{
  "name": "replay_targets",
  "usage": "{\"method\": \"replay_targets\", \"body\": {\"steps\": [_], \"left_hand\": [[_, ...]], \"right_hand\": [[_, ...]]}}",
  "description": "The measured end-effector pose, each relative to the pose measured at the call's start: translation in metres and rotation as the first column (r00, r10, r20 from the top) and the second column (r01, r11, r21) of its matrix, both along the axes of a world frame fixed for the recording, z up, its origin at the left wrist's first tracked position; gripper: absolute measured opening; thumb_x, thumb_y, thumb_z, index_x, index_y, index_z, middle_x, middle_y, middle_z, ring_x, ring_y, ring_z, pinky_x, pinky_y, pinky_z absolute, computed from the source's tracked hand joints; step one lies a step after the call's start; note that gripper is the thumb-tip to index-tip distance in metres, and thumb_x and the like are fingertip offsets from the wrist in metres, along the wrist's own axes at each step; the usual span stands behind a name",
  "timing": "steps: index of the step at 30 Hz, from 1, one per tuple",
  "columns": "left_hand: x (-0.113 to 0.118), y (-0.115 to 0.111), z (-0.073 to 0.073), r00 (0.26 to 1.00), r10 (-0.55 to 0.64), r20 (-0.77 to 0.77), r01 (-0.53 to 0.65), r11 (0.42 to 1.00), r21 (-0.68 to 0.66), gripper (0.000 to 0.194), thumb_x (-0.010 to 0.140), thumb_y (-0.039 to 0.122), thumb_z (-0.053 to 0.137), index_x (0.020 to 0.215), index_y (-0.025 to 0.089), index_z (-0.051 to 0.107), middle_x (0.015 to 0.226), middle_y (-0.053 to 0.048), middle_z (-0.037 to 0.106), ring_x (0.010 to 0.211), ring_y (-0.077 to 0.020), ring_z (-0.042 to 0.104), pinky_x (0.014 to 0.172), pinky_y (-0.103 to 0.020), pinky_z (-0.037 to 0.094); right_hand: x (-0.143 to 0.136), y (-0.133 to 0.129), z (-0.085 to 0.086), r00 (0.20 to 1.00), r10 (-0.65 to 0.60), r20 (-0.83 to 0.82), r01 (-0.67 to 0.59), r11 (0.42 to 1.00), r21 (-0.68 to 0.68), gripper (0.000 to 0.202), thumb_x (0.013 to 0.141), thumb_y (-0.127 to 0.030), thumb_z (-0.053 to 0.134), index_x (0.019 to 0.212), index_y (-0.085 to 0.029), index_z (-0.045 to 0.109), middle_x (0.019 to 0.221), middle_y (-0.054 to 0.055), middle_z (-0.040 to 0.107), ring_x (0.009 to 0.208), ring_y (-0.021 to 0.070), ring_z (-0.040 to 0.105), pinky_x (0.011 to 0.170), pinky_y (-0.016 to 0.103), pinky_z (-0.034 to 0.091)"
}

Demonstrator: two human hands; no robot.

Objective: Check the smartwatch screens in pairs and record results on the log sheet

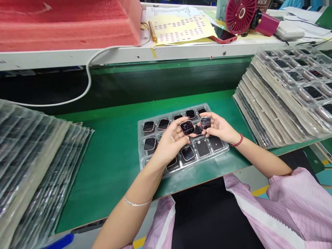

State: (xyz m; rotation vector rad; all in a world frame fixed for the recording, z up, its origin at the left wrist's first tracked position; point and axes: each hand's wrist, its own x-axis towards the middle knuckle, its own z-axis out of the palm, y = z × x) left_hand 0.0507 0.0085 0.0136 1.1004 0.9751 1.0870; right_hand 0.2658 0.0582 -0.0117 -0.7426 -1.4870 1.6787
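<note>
My left hand [172,140] is closed around a square smartwatch body [187,127], its dark screen lit with small text and facing up. Between the fingers of my right hand [216,127] is a second smartwatch body [205,122], with a lighter, silvery rim and its screen toward me. Both are held just above a clear plastic tray [141,157] on the green mat. In the tray's pockets sit several more watch bodies, such as a watch [150,144] at the left and another watch [188,153] near the front. My hands hide the middle of the tray.
Stacked clear trays [267,107] filled with watches rise at the right. More stacked trays [38,166] lean at the left. A white shelf [181,53] crosses behind, carrying red foam [70,26], papers [184,29], a phone [224,34] and a pink fan [240,14]. A white cable [89,74] hangs down.
</note>
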Motion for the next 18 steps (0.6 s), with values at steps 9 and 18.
{"method": "replay_targets", "body": {"steps": [9,18], "left_hand": [[0.002,-0.001,0.004,0.996,0.03,0.086,-0.028,0.999,-0.034,0.069,0.065,0.01,0.082,0.127,0.022,0.053,0.101,-0.005,0.072,0.075,-0.0154,0.072,0.062,-0.02,0.053],[-0.021,0.011,0.014,0.855,0.135,0.501,0.09,0.912,-0.4,0.056,0.103,0.05,0.032,0.126,0.008,0.06,0.092,-0.013,0.077,0.059,-0.0117,0.069,0.049,-0.017,0.053]], "right_hand": [[-0.003,-0.004,0.006,1.0,-0.026,-0.006,0.026,0.999,-0.03,0.054,0.076,-0.011,0.07,0.126,-0.021,0.051,0.109,0.004,0.068,0.079,0.0114,0.07,0.065,0.02,0.06],[0.007,0.001,0.016,0.974,-0.047,-0.221,-0.02,0.956,-0.293,0.063,0.074,-0.007,0.074,0.13,-0.023,0.049,0.111,0.003,0.07,0.077,0.0098,0.072,0.066,0.017,0.062]]}}
